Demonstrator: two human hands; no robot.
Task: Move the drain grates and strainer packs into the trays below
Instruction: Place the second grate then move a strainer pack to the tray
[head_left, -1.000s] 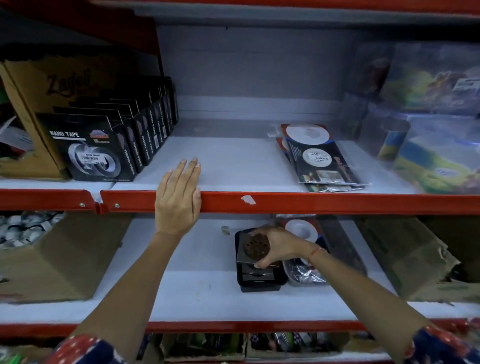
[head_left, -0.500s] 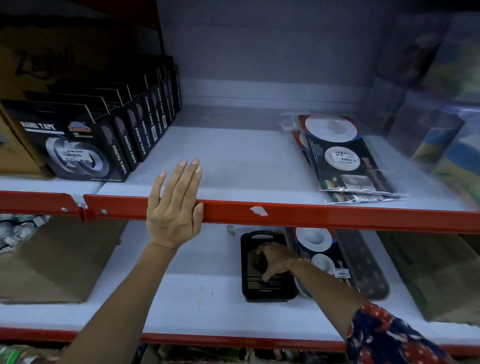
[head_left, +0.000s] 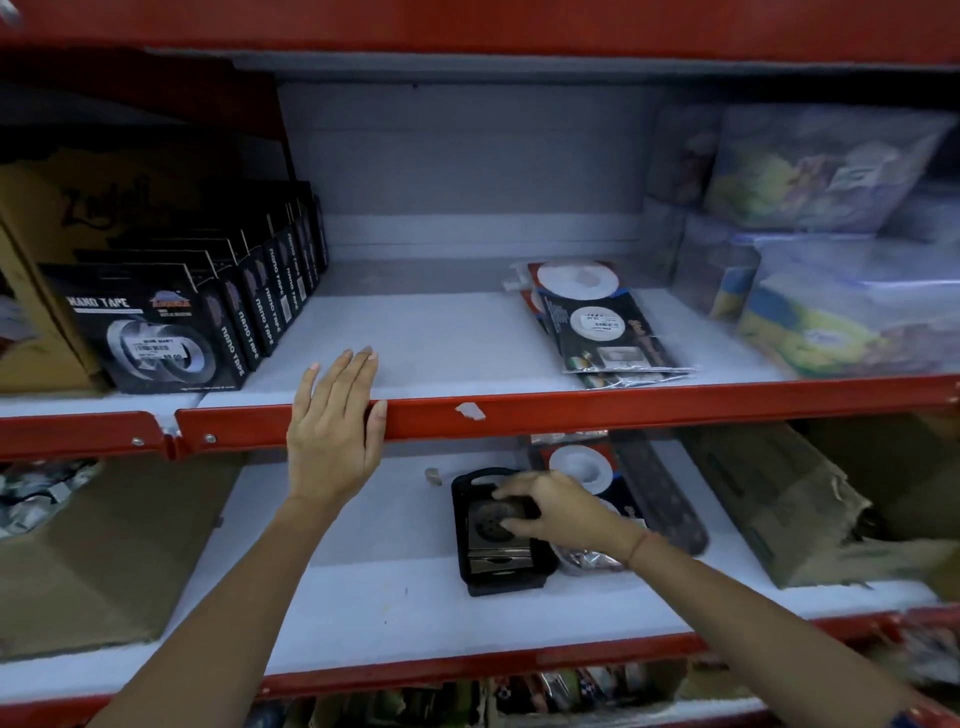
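A black tray (head_left: 462, 551) stands on the lower shelf and holds square metal drain grates (head_left: 485, 525) stacked inside. My right hand (head_left: 550, 506) reaches over the tray, its fingers pinched on the top grate's right edge. My left hand (head_left: 332, 436) lies flat on the red front rail of the upper shelf, holding nothing. Strainer packs (head_left: 597, 322) with white round strainers lie in a pile on the upper shelf at the right. More strainer packs (head_left: 576, 462) lie in a second dark tray (head_left: 670, 499) right of the black one, partly hidden by my wrist.
Black nano tape boxes (head_left: 156, 332) stand in a row on the upper shelf at the left, beside a cardboard box (head_left: 31, 291). Clear plastic bags (head_left: 841, 291) fill the upper right. Cardboard boxes (head_left: 104, 551) flank the lower shelf on both sides.
My right hand lowered the drain grate from above the tray down onto the stack inside it. My left hand has stayed on the red rail. The camera view shifted.
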